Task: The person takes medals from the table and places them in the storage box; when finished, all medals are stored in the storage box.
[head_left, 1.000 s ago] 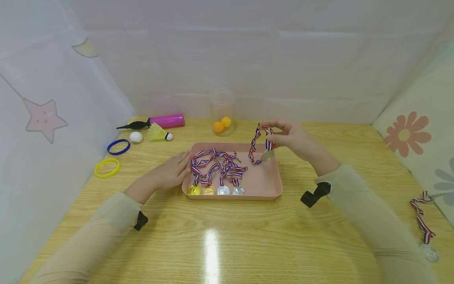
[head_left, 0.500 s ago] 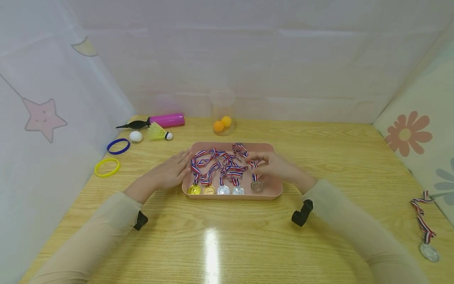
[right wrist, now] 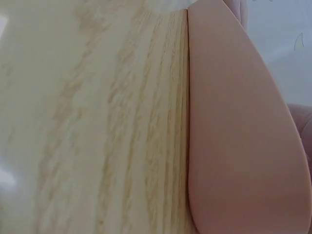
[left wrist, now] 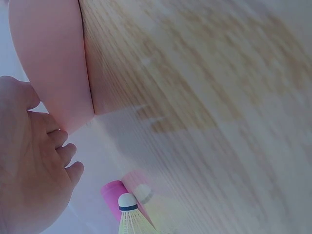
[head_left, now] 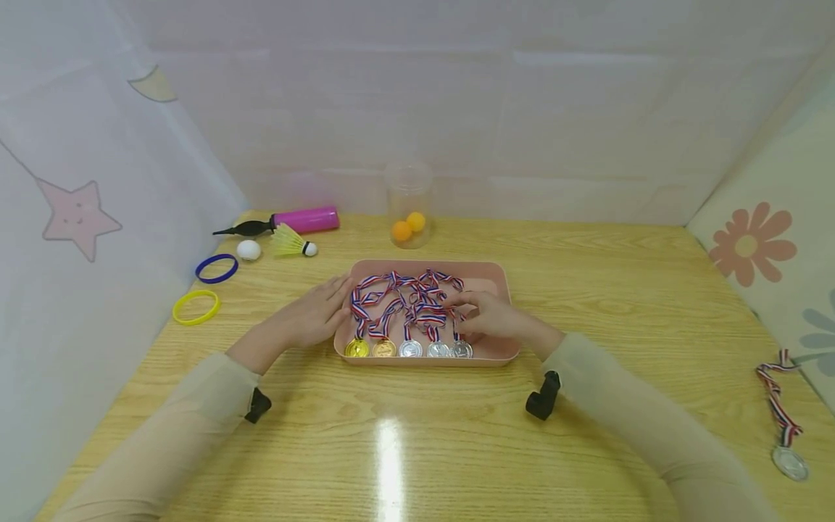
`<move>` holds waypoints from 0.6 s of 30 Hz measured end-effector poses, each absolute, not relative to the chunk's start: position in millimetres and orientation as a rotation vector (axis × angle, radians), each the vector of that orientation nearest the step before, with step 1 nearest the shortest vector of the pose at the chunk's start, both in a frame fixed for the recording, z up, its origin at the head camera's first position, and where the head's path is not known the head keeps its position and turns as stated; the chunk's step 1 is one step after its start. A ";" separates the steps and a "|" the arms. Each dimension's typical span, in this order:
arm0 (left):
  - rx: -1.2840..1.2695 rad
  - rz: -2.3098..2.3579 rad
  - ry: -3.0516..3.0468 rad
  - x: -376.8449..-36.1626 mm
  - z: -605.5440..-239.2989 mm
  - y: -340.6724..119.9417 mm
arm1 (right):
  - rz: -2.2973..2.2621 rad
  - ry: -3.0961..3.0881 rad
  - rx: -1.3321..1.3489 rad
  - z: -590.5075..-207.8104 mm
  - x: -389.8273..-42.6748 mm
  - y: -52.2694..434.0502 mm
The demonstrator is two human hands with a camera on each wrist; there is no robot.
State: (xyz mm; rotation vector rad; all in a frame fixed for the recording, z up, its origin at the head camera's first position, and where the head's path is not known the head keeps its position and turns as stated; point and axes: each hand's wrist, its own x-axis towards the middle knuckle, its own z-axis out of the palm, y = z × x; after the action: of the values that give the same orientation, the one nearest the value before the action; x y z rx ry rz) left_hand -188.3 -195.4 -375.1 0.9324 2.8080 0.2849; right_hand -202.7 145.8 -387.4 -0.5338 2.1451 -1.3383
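Medals lie in a row along the near edge of the pink tray (head_left: pixel 505 279), ribbons trailing toward the far side. From my head view, the fifth medal (head_left: pixel 462 349) sits at the right end of that row, just below and left of my right hand (head_left: pixel 488 316), its ribbon (head_left: pixel 457 319) running up from it under my fingertips. My right hand pinches that ribbon with curled fingers, though the exact grip is small and hard to read. My left hand (head_left: pixel 313 315) rests flat, fingers straight, against the tray's left wall. One more medal (head_left: pixel 789 464) lies on the counter (head_left: pixel 587 420) far to my right, well apart from the tray and nearer my right arm.

From my left wrist, I see my left hand (left wrist: pixel 29 175) spread beside the tray's pink wall (left wrist: pixel 51 63), with a shuttlecock (left wrist: pixel 134 217) and a pink pump (left wrist: pixel 114 192) beyond. No medals show here.

From my right wrist, only the tray's outer wall (right wrist: pixel 234 136) and the counter's wood grain (right wrist: pixel 97 122) appear; my hand and the medal are cut off.
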 end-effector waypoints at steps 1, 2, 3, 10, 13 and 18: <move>0.931 0.287 2.808 -188.2 -374.9 -195.4 | -1.324 2.154 -0.540 -386.9 -202.5 145.6; 0.934 0.286 2.809 -188.3 -375.1 -195.5 | -1.311 2.163 -0.545 -386.5 -202.4 145.3; 0.933 0.284 2.809 -188.3 -375.1 -195.4 | -1.299 2.171 -0.554 -385.8 -202.0 145.3; 0.935 0.281 2.812 -189.2 -376.5 -195.8 | -1.240 2.227 -0.620 -383.5 -202.8 146.2; 0.936 0.278 2.814 -190.1 -377.8 -196.3 | -1.233 2.240 -0.599 -383.1 -205.3 147.4; 0.945 0.275 2.821 -190.6 -379.1 -197.4 | -1.224 2.237 -0.570 -379.5 -206.9 148.8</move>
State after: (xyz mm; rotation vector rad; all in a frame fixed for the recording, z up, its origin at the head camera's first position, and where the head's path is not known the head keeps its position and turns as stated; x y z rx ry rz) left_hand -190.6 -197.4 -379.1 0.9448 2.8205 0.2752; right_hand -206.9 148.8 -379.5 -0.5704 2.2366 -1.2238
